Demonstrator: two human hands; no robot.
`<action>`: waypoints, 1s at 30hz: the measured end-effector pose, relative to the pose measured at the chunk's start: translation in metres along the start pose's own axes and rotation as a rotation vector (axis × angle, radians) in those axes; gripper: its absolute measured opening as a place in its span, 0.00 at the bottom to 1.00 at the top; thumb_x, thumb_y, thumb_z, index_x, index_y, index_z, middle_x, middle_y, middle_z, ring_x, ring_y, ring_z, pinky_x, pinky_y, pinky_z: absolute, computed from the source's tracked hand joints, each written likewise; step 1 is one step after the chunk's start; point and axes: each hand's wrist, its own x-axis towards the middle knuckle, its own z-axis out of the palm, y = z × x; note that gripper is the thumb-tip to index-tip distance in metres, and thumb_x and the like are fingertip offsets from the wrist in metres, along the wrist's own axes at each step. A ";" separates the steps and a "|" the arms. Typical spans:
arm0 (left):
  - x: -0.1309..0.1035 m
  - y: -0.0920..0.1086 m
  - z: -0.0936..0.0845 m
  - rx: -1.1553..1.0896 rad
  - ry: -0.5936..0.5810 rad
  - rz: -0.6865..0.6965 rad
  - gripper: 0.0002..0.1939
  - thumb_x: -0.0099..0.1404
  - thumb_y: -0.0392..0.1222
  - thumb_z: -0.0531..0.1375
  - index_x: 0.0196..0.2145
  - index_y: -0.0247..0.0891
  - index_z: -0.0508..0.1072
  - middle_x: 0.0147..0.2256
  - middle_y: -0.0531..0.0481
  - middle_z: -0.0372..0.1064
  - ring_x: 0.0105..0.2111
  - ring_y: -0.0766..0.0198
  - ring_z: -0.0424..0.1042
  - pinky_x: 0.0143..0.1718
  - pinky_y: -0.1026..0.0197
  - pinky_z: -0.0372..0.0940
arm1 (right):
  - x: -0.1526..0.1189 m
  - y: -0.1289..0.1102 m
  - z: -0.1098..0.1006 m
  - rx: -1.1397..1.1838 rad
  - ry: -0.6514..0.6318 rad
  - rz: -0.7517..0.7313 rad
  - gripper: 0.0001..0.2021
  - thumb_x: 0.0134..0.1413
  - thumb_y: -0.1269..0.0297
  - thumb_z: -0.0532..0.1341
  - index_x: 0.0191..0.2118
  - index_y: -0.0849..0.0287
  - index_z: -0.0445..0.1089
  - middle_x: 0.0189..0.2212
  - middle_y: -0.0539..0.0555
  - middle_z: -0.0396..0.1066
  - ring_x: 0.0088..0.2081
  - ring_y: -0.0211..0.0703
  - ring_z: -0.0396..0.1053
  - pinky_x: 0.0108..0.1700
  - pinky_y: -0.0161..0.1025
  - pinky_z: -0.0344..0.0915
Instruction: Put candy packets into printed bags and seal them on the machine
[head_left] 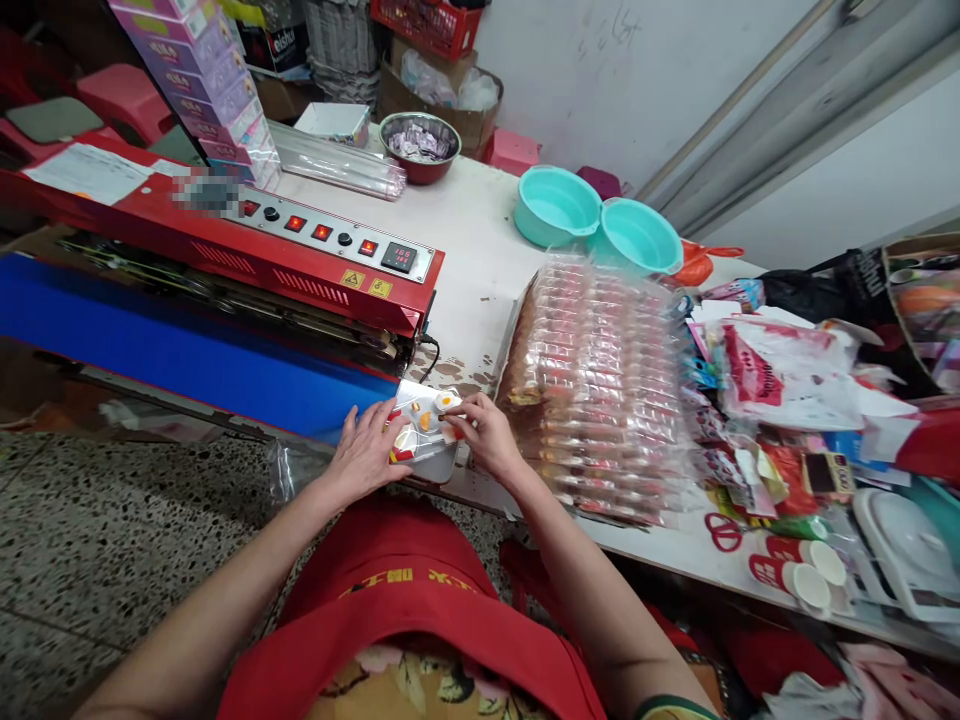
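Note:
Small food-shaped pieces, among them a fried-egg piece [448, 400] and an orange piece [425, 422], lie on or in what looks like a clear plastic bag on a pale board [439, 468]. My left hand [366, 455] rests across the left side of these pieces, fingers spread and thumb apart. At their right side my right hand [487, 435] is closed in a pinch, its fingertips beside a pinkish piece; what they grip is too small to make out. The board sits at the right end of the blue conveyor belt [187, 345].
A red band sealer [300, 255] runs behind the belt. Filled clear packets [600, 390] stand in dense rows to the right. Behind them are two turquoise basins [559, 205]. Scissors [724, 532], paper cups [791, 580] and mixed packaging crowd the far right.

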 end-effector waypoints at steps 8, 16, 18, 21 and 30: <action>-0.001 0.007 -0.001 0.022 0.005 -0.022 0.35 0.53 0.50 0.67 0.57 0.40 0.63 0.64 0.37 0.51 0.62 0.43 0.53 0.61 0.34 0.44 | 0.005 0.020 -0.006 -0.169 -0.028 0.098 0.05 0.55 0.67 0.63 0.37 0.55 0.76 0.35 0.51 0.68 0.34 0.39 0.67 0.35 0.36 0.61; -0.001 0.010 -0.001 0.027 0.004 -0.032 0.36 0.53 0.49 0.68 0.57 0.41 0.64 0.64 0.37 0.51 0.61 0.42 0.54 0.61 0.35 0.44 | 0.008 -0.004 -0.005 -0.199 -0.023 -0.102 0.15 0.54 0.65 0.65 0.48 0.50 0.73 0.45 0.55 0.66 0.46 0.46 0.65 0.41 0.38 0.63; 0.000 0.010 -0.001 0.031 0.005 -0.032 0.36 0.53 0.50 0.68 0.57 0.40 0.64 0.64 0.37 0.51 0.61 0.42 0.54 0.61 0.35 0.45 | 0.014 -0.014 0.002 -0.317 -0.103 -0.206 0.13 0.55 0.66 0.65 0.47 0.48 0.73 0.45 0.55 0.66 0.47 0.47 0.63 0.40 0.38 0.63; 0.000 0.011 0.000 0.044 -0.004 -0.034 0.36 0.53 0.51 0.67 0.58 0.40 0.63 0.64 0.36 0.51 0.61 0.42 0.53 0.61 0.36 0.46 | 0.023 -0.020 0.008 -0.454 -0.181 -0.310 0.07 0.57 0.64 0.64 0.41 0.51 0.75 0.42 0.55 0.68 0.44 0.47 0.63 0.38 0.39 0.61; 0.006 0.022 -0.003 -0.077 0.061 -0.067 0.34 0.53 0.53 0.67 0.55 0.40 0.66 0.64 0.37 0.52 0.61 0.42 0.52 0.61 0.35 0.43 | 0.003 -0.007 -0.019 -0.315 0.120 -0.489 0.06 0.61 0.66 0.60 0.36 0.57 0.74 0.35 0.56 0.71 0.35 0.42 0.63 0.36 0.38 0.61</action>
